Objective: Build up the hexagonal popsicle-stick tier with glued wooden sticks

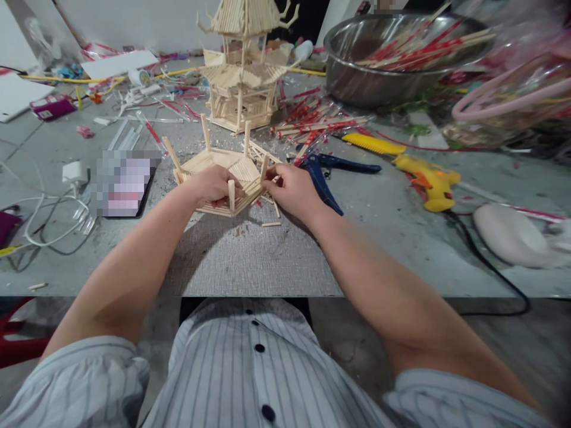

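A flat hexagonal wooden-stick platform [223, 163] with several upright posts lies on the grey table [250, 255] in front of me. My left hand [212, 184] rests on its near-left side, fingers curled around the edge by one post. My right hand [289, 189] pinches the platform's right edge beside another post; whether a loose stick is in the fingers I cannot make out. Short cut sticks [271, 224] lie under the platform.
A finished stick pagoda [243, 65] stands behind. Blue cutters [325, 172] and a yellow glue gun [428, 181] lie to the right, with its black cord. A steel bowl of chopsticks [401, 53] sits at back right. Phone, charger and cables lie left.
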Action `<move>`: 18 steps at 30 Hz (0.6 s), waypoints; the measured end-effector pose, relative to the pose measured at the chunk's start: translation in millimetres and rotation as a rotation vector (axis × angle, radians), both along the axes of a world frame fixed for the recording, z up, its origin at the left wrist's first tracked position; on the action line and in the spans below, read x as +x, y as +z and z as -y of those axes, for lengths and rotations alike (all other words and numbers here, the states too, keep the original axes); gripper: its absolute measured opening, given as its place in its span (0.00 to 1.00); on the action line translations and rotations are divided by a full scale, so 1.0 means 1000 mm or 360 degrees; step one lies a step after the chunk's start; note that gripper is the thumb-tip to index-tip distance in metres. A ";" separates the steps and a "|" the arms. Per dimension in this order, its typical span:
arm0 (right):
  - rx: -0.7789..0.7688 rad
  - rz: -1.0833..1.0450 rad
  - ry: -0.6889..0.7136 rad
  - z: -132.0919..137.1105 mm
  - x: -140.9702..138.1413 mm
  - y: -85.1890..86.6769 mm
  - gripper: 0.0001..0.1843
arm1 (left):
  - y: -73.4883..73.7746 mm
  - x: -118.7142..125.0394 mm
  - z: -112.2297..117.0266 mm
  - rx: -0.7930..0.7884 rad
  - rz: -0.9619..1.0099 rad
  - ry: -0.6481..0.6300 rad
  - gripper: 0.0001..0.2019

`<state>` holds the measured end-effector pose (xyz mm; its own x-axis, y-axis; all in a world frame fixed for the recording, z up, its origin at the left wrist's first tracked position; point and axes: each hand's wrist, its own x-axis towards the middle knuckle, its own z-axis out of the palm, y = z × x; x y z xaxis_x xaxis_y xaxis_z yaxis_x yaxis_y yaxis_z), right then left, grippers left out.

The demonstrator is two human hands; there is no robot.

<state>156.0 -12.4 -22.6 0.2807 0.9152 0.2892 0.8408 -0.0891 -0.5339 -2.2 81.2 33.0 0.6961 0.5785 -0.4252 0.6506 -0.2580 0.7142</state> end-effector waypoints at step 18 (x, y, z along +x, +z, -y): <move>-0.0064 0.0007 -0.0002 -0.001 -0.003 0.001 0.11 | 0.000 0.002 -0.001 -0.0059 -0.0043 0.0064 0.08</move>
